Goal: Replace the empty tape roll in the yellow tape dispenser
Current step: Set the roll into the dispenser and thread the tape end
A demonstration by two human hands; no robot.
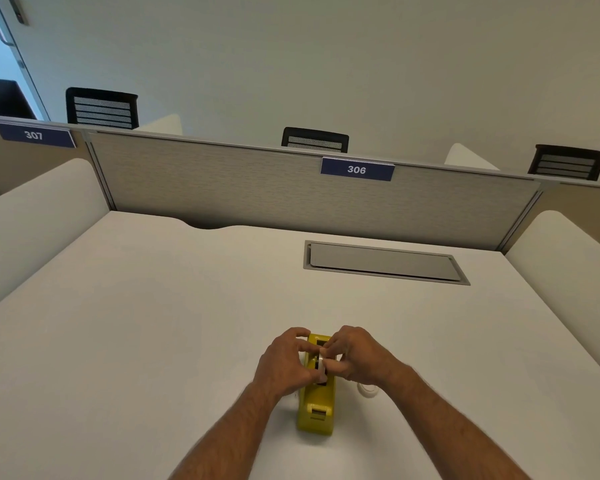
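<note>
The yellow tape dispenser [316, 407] stands on the white desk [153, 323], its cutter end pointing toward me. My left hand [286, 362] and my right hand [359, 355] meet over its roll slot. Their fingertips pinch a pale tape roll [323, 362] sitting in or just above the slot; the fingers hide most of it. A second whitish ring, a tape roll [367, 389], lies flat on the desk just right of the dispenser, partly behind my right wrist.
A grey cable hatch [385, 261] is set into the desk at the back right. A fabric partition [257, 188] with label 306 closes the far edge, and white side dividers [568, 251] flank the desk. Black chairs stand beyond.
</note>
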